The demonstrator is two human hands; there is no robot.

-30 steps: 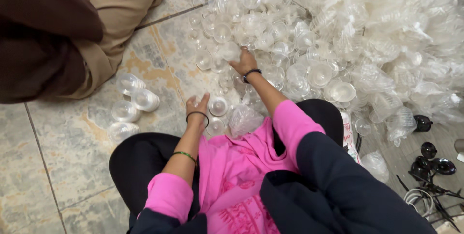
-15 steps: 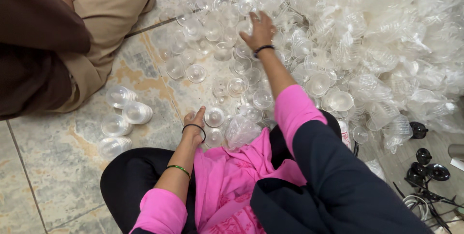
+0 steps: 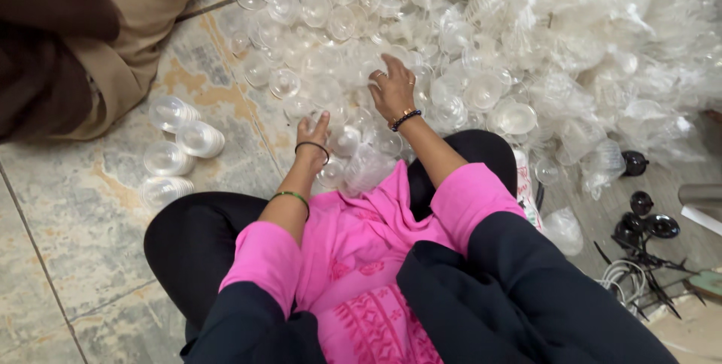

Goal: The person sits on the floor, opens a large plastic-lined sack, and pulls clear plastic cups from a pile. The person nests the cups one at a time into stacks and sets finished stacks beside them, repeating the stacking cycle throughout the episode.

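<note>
On the tiled floor (image 3: 83, 259), head view, a seated person in pink sleeves works at the near edge of a big heap of clear plastic cups (image 3: 526, 40).

Right hand (image 3: 392, 87): stretched out farther, at about 12 o'clock from the lap, lying palm down on the heap. Fingers (image 3: 391, 63) loosely curled, slightly apart, tips pressed among the cups; whether they pinch one cup cannot be told, the clear plastic hides the contact. Rings on two fingers, dark bead bracelet at the wrist.

Left hand (image 3: 311, 132): nearer the body, at about 10 o'clock from the right hand's wrist. Fingers (image 3: 319, 120) straight, close together, pointing to 12 o'clock, touching loose cups at the heap's edge. No grip visible; looks like a flat touch, not a pinch.

Key relation: the nearest loose cups (image 3: 342, 140) lie just beside the left hand, at its 3 o'clock, between the two wrists; most sit mouth up, so there is no long axis to speak of. The left hand is the nearer one. The bulk of the heap runs from 12 to 2 o'clock of the right hand.

Elsewhere: short stacks of nested cups (image 3: 184, 138) lie on their sides at 9 o'clock, well apart from both hands, beside another person's tan-trousered knee (image 3: 135, 48). Small black parts (image 3: 639, 213) lie at 3 o'clock.
</note>
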